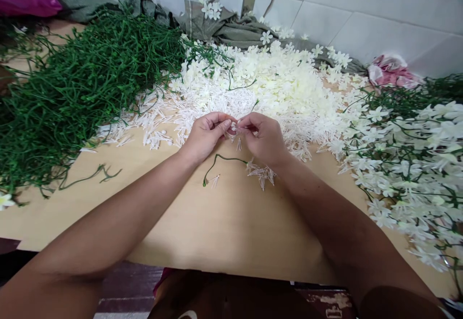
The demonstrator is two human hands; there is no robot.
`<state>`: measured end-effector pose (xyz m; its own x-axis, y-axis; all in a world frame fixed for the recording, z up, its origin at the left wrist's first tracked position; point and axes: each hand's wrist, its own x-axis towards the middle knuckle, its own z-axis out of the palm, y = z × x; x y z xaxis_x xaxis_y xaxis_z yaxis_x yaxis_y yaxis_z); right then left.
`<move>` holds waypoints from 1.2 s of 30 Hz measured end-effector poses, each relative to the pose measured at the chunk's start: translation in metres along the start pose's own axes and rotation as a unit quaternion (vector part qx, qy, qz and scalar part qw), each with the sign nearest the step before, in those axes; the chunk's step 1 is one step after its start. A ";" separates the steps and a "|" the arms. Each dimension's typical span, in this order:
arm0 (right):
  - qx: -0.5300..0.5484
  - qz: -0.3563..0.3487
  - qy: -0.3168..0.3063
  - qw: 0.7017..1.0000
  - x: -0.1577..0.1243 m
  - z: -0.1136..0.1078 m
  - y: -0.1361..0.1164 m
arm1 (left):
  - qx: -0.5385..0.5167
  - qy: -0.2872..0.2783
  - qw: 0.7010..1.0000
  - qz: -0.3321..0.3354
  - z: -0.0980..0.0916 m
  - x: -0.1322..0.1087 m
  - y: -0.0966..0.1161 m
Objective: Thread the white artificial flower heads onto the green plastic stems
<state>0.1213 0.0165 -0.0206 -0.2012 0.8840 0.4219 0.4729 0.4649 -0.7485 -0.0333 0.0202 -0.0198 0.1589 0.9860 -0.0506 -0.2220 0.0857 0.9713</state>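
My left hand (210, 133) and my right hand (263, 138) meet over the middle of the table, fingertips nearly touching. Both are closed in a pinch on small white pieces (234, 128) between them; their exact shape is too small to tell. Just below the hands a green stem (224, 157) lies on the brown board, its right end by a small cluster of white sticks (261, 173). A few more white sticks (215, 180) rest near the stem's left end. Behind the hands spreads a heap of white petals (285, 78) with white sticks in front.
A large pile of green stems (83, 78) fills the left side. Assembled white flowers with stems (415, 165) are heaped at the right. A tiled wall (333, 6) stands behind, with grey cloth (231, 32) along its foot. Loose green stems (81, 179) lie at the front left.
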 end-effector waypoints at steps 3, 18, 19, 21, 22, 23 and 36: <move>0.108 0.080 0.009 0.991 0.004 -0.003 0.003 | 0.007 0.008 1.000 0.003 0.000 0.000 -0.001; 0.255 0.166 0.022 0.952 0.002 0.011 -0.003 | 0.043 0.017 0.999 0.009 0.001 0.000 -0.005; 0.253 0.168 0.015 0.953 0.001 0.012 -0.005 | 0.045 0.018 0.999 0.008 0.000 0.000 -0.005; 0.246 0.169 0.007 0.954 0.000 0.013 -0.009 | 0.052 0.021 0.998 0.012 -0.001 0.001 -0.005; 0.238 0.168 0.009 0.957 -0.001 0.013 -0.010 | 0.058 0.024 0.998 0.018 -0.001 0.001 -0.005; 0.224 0.166 0.014 0.960 -0.001 0.014 -0.011 | 0.067 0.027 0.997 0.027 0.000 0.001 -0.006; 0.251 0.143 -0.044 0.956 0.008 -0.001 -0.005 | 0.469 -0.305 0.823 0.104 -0.039 -0.025 0.067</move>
<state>0.1183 0.0209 -0.0129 -0.2069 0.9690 0.1352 0.0523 0.1489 -0.9875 -0.0895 0.0069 0.0375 0.7276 0.6859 -0.0124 0.4884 -0.5052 0.7115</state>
